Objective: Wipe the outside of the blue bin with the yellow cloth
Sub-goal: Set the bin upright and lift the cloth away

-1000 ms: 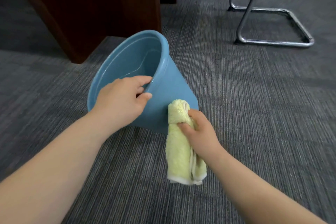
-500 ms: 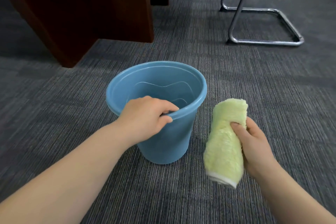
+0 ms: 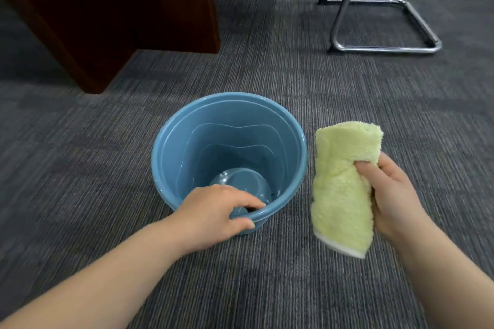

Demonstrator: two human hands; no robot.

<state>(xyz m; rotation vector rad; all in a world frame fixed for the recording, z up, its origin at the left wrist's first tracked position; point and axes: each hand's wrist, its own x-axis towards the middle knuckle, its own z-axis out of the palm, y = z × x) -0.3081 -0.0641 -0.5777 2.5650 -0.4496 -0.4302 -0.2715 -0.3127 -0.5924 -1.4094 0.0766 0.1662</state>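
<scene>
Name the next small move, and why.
Probably bring the yellow cloth against the right outer wall of the blue bin. The bin stands upright on the carpet, the left hand grips its near rim, and the right hand holds the cloth beside it, apparently not touching.

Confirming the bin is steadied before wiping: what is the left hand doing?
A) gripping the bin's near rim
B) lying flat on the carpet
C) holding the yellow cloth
A: the left hand curls over the near rim of the blue bin; the right hand holds the yellow cloth.

Head-worn view — steeply down, close over the blue bin (image 3: 227, 141)
</scene>
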